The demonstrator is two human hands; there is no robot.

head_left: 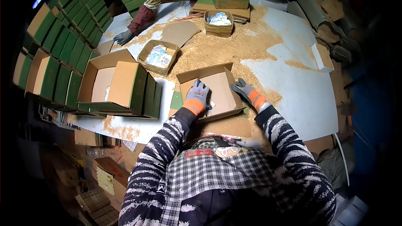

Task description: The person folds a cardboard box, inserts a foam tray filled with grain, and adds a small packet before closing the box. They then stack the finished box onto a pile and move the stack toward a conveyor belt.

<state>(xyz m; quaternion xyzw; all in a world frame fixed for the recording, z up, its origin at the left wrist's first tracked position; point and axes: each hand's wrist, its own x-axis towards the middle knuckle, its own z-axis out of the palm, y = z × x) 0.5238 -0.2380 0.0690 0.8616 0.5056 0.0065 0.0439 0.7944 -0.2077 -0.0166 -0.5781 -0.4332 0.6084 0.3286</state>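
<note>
hands (197, 97): grey gloves, orange cuffs | sleeves: black-white striped | plaid shirt front

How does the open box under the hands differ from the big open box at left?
The box under the hands lies low and shallow; the big box at left is deeper, with a tall green-faced wall. The left hand rests inside the low box and the right hand is at its edge; no hand touches the big box. Both are brown cardboard, open-topped, and sit on the table.
</note>
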